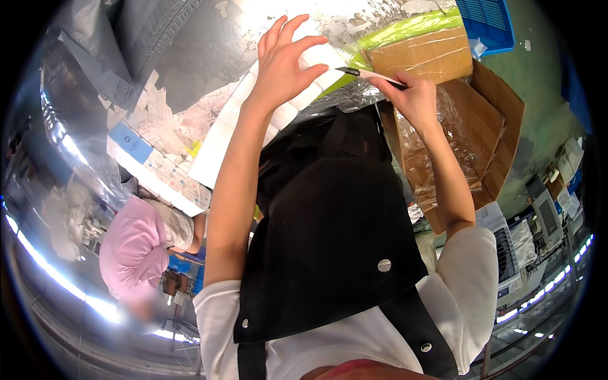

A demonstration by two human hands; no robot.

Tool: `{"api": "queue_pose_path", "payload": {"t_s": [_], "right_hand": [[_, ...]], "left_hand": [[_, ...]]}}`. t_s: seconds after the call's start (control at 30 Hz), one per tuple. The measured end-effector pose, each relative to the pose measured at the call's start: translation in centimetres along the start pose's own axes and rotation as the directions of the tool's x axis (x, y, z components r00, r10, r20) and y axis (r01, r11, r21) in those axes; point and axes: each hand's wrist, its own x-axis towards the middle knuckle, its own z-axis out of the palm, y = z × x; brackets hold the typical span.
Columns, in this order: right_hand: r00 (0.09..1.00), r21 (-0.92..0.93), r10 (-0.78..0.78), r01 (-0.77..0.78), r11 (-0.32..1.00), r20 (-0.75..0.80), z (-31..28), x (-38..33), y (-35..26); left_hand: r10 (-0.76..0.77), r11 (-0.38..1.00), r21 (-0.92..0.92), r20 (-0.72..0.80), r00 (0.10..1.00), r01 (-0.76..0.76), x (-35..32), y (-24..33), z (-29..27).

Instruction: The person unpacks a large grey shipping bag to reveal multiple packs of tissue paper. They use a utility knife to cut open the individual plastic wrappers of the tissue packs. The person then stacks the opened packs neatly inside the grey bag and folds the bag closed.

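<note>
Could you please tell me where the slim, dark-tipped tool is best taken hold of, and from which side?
The slim tool is probably best gripped by its pale shaft, from the right, as the right hand holds it: its dark, tapered tip points left, toward the left hand, so that end is better avoided.

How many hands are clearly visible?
2: the left hand, over the white strip; the right hand, holding the slim tool. Those of the co-worker may be hidden.

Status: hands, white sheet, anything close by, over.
Left hand spread over white sheet. Right hand gripping slim tool, tip near sheet's edge. Brown cardboard close by.
</note>
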Motion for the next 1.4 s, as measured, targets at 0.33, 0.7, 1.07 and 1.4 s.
{"api": "queue_pose_path", "payload": {"t_s": [0.33,0.7,1.07,1.4], "right_hand": [[0.908,0.363,0.142,-0.296,0.884,0.395,2.2,1.3,2.9],[0.920,0.440,0.051,-0.234,0.867,0.388,4.3,1.1,1.6],[0.947,0.494,0.146,-0.277,0.824,0.287,5.3,0.9,1.4],[0.993,0.003,-0.112,0.112,0.994,-0.041,3.1,0.9,0.3]], "left_hand": [[0.004,1.000,-0.010,0.009,1.000,-0.004,0.1,0.0,-0.1],[-0.007,1.000,-0.004,0.019,1.000,0.007,0.2,0.0,-0.2],[-0.010,1.000,-0.026,-0.017,1.000,0.010,0.1,-0.1,0.1],[-0.010,1.000,0.007,-0.015,1.000,0.010,0.1,-0.1,0.2]]}}
